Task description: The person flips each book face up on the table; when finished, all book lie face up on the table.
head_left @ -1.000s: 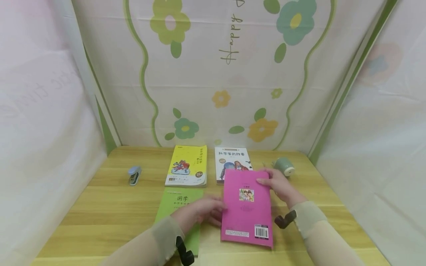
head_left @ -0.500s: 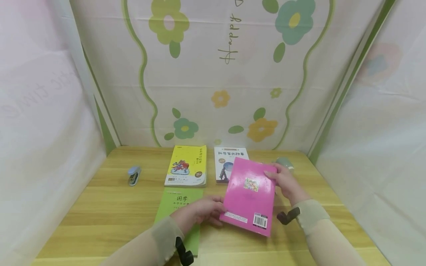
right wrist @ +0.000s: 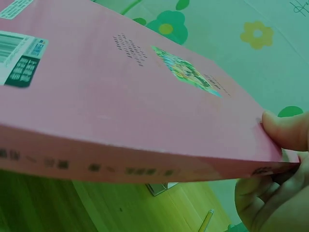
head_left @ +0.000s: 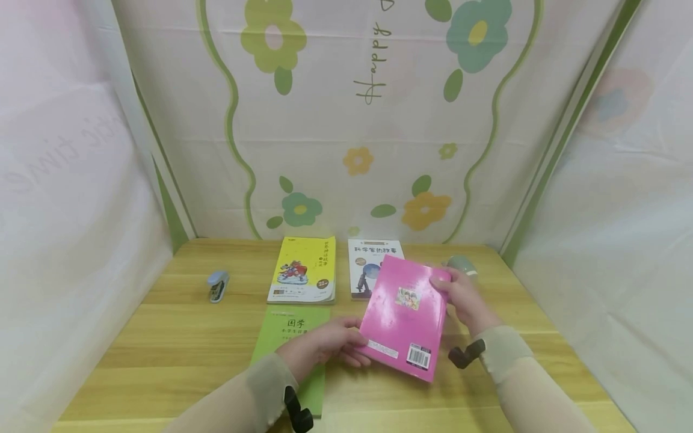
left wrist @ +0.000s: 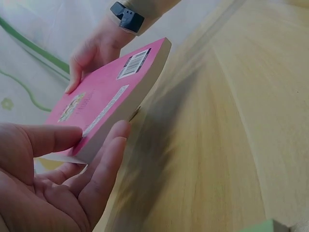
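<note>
A pink book (head_left: 403,319), its barcode side up, is held tilted above the wooden table by both hands. My left hand (head_left: 330,346) pinches its lower left corner, thumb on the cover and fingers beneath, as the left wrist view shows. At the upper right corner my right hand (head_left: 465,294) grips it, thumb on top, fingers under the spine end. In the right wrist view the pink book (right wrist: 120,101) shows its printed spine. Under my left forearm lies a green book (head_left: 295,328), partly covered. Behind the pink book a white book (head_left: 373,255) is partly hidden.
A yellow book (head_left: 303,270) lies flat behind the green one. Farther left on the wooden table (head_left: 162,349) sits a small blue stapler (head_left: 218,285). A grey-green cylindrical object (head_left: 462,264) stands behind my right hand. Patterned cloth (head_left: 325,120) closes off the back and sides.
The pink book has risen off the table and tilted, its top leaning to the right. My left hand has taken hold of its lower left corner; more of the white book's title shows.
</note>
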Tool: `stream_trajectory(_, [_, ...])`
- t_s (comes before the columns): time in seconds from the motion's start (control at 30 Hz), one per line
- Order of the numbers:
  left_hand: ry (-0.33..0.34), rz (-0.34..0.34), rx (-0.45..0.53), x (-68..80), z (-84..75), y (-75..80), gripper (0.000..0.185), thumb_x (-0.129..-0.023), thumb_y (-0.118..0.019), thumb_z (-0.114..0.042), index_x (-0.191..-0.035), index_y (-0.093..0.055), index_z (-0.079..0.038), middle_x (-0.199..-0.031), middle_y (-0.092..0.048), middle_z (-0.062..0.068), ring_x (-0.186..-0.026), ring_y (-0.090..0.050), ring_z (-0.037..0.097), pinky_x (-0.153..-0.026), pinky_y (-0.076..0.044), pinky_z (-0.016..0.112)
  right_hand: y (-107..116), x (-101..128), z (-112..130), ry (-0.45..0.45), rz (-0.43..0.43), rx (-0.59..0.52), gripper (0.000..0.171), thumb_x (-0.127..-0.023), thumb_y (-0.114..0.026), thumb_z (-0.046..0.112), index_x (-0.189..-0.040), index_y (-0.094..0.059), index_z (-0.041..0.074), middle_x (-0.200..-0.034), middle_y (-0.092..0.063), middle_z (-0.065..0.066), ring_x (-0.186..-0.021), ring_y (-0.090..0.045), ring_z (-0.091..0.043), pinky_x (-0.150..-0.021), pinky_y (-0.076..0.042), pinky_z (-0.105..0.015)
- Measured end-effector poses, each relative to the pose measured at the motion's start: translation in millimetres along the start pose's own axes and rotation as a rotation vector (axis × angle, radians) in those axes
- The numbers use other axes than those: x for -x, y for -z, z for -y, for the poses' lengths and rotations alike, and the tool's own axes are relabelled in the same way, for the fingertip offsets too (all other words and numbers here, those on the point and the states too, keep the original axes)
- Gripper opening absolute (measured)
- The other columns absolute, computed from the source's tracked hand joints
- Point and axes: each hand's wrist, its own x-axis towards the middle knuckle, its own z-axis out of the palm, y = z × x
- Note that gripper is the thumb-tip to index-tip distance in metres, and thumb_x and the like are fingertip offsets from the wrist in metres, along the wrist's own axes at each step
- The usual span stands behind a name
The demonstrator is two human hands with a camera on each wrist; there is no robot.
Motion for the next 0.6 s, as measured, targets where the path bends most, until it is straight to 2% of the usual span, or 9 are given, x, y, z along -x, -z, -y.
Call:
stream_trajectory(0.23, [-0.013,-0.032,-0.033,1.1,1.5,2.0,0.031,-0.091,-0.065,-0.011,-0.121,-0.061,-0.003,-0.090,-0.072,0.019,-0.069,-0.071,0.026,-0.059,-0.059,0.030,0.4,-0.6,-3.7,0.024,-0.020,-0.013,0.049,-0.104,-0.050,0.026,-0.135,-0.046,-0.011,-0.101,-0.066,-0.004,-0.083,-0.065,-0.012,-0.080,-0.054,-0.030])
stream_trajectory(0.43, [-0.009,-0.099,-0.060,3.8,-0.4,1.2,0.040,-0.092,-0.064,-0.012,-0.130,-0.058,-0.002,-0.089,-0.072,0.014,-0.064,-0.066,0.017,-0.055,-0.052,0.023,-0.2,-0.5,-2.2,0.046,-0.002,-0.086,0.045,-0.107,-0.041,0.027,-0.140,-0.042,-0.004,-0.117,-0.062,-0.008,-0.092,-0.066,-0.015,-0.084,-0.054,-0.034])
stream_trajectory(0.6, [-0.007,-0.164,-0.051,3.9,-1.0,2.3,0.046,-0.093,-0.062,-0.011,-0.136,-0.054,0.000,-0.086,-0.070,0.011,-0.062,-0.059,0.015,-0.054,-0.048,0.021,0.5,1.4,-0.8,0.100,0.044,-0.155,0.037,-0.107,-0.040,0.021,-0.131,-0.047,-0.007,-0.124,-0.060,-0.007,-0.097,-0.064,-0.016,-0.084,-0.054,-0.034])
